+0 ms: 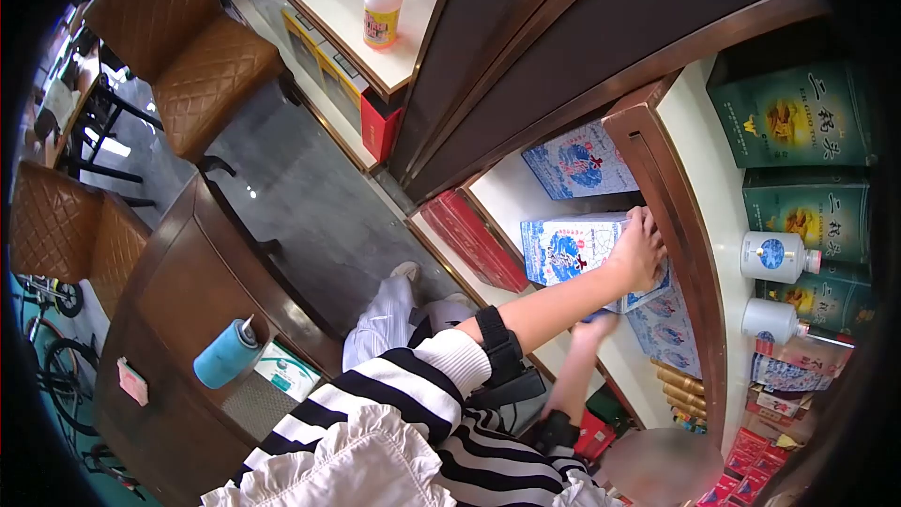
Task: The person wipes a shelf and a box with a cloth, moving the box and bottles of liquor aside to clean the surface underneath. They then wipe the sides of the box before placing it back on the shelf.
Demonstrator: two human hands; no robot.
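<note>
A white and blue carton [568,249] with printed characters sits partly in the shelf compartment, tilted in the view. My left hand [638,252] lies over its end, fingers bent around the edge. At the carton's lower side, my right hand [595,327] grips it; its fingers are mostly hidden. Behind it in the same compartment stands a similar blue carton [577,164]. More blue-patterned cartons [664,329] are on the near side of my hands.
Green boxes [793,117] and white bottles [774,256] stand on the shelf top. A red box [474,239] lies by the compartment. A spray bottle [382,9] stands on a white counter. A wooden table [160,347] holds a blue bottle [225,355]; brown chairs [211,66] stand beyond.
</note>
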